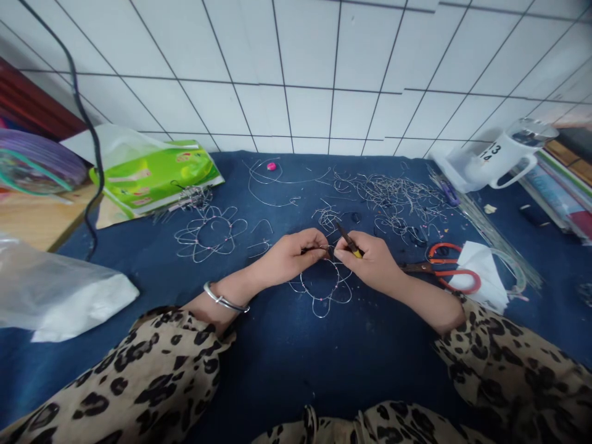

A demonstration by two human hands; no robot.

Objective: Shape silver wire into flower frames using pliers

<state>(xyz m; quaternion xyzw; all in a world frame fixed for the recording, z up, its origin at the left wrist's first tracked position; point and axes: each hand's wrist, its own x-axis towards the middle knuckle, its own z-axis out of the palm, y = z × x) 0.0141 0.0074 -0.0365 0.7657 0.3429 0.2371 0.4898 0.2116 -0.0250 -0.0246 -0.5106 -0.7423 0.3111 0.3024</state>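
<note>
My left hand [296, 254] is closed, thumb and fingers pinching the upper edge of a flower-shaped wire ring [320, 300] with looped petals and small pink beads. A dark bit shows between those fingers; I cannot make out what it is. Close on the right, my right hand [372, 258] is wrapped round a slim tool [348, 239] with a dark tip and a yellow part, tip pointing up and left. Its fingertips are at the ring's top edge, where the fingers hide the wire. Another beaded wire flower [211, 235] lies flat to the left.
Behind my hands is a tangle of wire pieces [393, 197]. Orange-handled scissors [456, 268] lie right, by white paper [481, 277] and straight wires [497, 237]. A white mug [506, 157], a green tissue pack [161, 176], a plastic bag [83, 302] and a pink bead [271, 166] surround.
</note>
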